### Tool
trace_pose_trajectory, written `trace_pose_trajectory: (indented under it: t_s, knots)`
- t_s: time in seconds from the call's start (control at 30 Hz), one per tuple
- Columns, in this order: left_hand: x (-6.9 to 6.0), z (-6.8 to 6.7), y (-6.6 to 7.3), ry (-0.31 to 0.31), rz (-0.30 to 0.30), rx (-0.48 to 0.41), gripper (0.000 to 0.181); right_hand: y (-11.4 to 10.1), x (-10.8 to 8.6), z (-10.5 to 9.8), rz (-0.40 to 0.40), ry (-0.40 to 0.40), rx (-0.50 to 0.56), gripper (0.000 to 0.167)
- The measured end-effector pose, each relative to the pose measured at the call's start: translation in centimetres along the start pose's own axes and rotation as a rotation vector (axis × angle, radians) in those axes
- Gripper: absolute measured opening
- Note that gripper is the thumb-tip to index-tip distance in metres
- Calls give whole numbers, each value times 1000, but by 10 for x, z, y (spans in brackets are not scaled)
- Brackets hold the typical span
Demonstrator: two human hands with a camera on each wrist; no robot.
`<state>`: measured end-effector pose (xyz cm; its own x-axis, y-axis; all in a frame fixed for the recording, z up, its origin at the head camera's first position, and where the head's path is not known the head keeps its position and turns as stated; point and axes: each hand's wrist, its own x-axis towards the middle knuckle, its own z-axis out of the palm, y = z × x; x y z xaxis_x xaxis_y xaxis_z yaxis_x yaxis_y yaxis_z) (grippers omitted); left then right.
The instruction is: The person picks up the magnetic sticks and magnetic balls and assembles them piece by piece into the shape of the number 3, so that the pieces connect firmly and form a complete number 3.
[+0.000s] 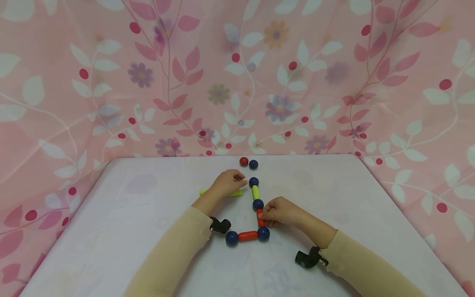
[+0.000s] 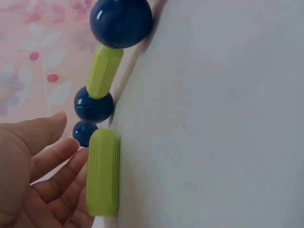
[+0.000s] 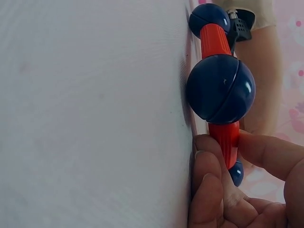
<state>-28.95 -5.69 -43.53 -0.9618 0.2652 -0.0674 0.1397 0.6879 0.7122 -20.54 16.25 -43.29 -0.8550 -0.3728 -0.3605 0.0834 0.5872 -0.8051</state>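
In the head view a joined chain of blue balls and rods bends on the table. My right hand [image 1: 283,212] pinches its upright red rod [image 1: 261,218] between thumb and fingers, between two blue balls [image 1: 263,234]. My left hand [image 1: 230,182], fingers loosely bent and holding nothing, hovers left of the chain's far blue ball [image 1: 254,181]. Below that ball comes a yellow-green rod [image 1: 255,192]. Loose yellow-green rods [image 1: 234,193] lie by the left hand, partly hidden by it; one [image 2: 103,173] shows beside its fingers in the left wrist view.
A red ball [image 1: 243,161] and a blue ball [image 1: 253,164] sit near the table's back edge. A second red rod [image 1: 248,236] joins the chain's two nearest balls. Behind the white table [image 1: 148,247] hangs a pink floral cloth.
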Motion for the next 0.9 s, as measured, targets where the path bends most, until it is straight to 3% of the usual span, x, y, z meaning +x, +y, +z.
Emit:
trace_pose_trajectory:
  t_s: [0.3, 0.53, 0.9]
  knots:
    - [-10, -12, -16, -41, 32, 32, 22, -1, -1, -1, 3, -7, -13, 16]
    - [-18, -17, -18, -89, 23, 29, 18, -2, -1, -1, 3, -7, -14, 16]
    - [-22, -16, -22, -94, 18, 59, 11, 0, 1, -5, 22, -8, -23, 15]
